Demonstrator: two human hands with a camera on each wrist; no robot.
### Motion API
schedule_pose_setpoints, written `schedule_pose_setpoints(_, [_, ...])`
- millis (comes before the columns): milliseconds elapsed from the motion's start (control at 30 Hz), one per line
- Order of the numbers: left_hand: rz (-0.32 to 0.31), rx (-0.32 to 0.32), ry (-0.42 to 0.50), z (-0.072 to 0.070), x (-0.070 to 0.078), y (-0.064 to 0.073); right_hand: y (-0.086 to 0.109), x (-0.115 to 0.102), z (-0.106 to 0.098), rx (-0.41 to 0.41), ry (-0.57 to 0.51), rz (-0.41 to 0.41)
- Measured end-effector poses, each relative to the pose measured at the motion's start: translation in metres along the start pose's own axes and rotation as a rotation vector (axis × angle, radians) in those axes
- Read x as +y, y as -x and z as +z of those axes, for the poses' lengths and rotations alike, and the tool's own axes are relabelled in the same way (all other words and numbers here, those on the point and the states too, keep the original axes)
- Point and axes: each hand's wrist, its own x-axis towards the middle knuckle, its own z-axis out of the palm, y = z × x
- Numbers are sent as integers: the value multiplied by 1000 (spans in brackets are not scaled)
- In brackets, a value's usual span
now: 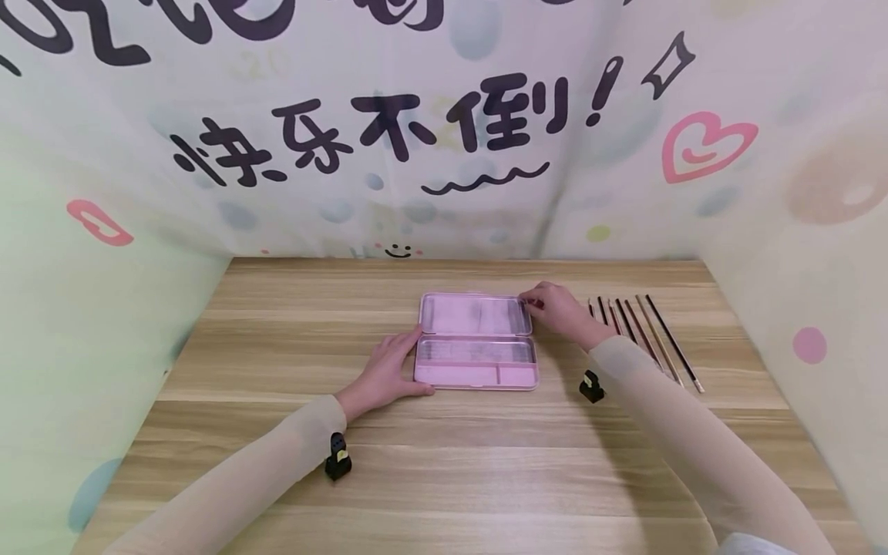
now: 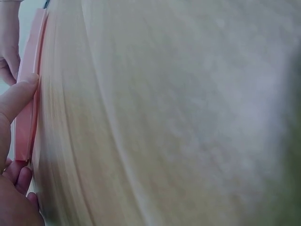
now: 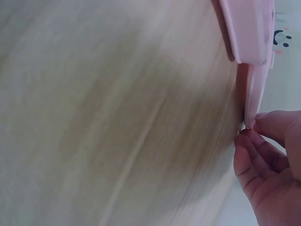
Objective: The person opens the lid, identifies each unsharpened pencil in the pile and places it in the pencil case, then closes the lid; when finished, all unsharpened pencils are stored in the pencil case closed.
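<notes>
A: Where does the pink pencil case (image 1: 476, 336) lie?

B: Flat on the wood-grain bench (image 1: 444, 470), spread wide at its hinge, with the lid (image 1: 461, 316) toward twelve o'clock and the base (image 1: 454, 375) toward six. A divider (image 1: 498, 375) stands in the base at about four o'clock.

A: And the right hand (image 1: 558, 310)?

B: It comes in at just past two o'clock, its grip clamped on the lid: thumb and fingertips pinch the corner there.

A: What about the left hand (image 1: 385, 374)?

B: It sits between eight and nine o'clock, touching the case. Its grip is apart, the thumb at the front edge and the fingers stretched toward the hinge.

A: Anything at three o'clock?

B: A row of pencils (image 1: 660, 341), apart from the case, partly hidden by the right sleeve (image 1: 666, 416).
</notes>
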Motion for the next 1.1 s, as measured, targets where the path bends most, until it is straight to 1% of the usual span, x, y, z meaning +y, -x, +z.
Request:
schedule_pose_setpoints(233, [-11,-17,-8,0,0,-2,1,-3,-6,-30,-6,2])
schedule_pose_setpoints(367, [-12,-17,-2,-1,1,-2,2,-7,-12,-30,5,-4])
schedule_pose_setpoints(500, [-11,-12,8,0,1,-2,6,-9,-18,-4,-10,-30])
schedule_pose_setpoints(667, [-20,6,40,1,1,1,9,-8,-20,31,-27,-51])
schedule_pose_setpoints(833, [-30,25,69,2,3,2,14,-8,-20,57,-36,-56])
schedule_pose_setpoints(1100, [-31,45,83,2,2,1,19,-10,-25,93,-43,-48])
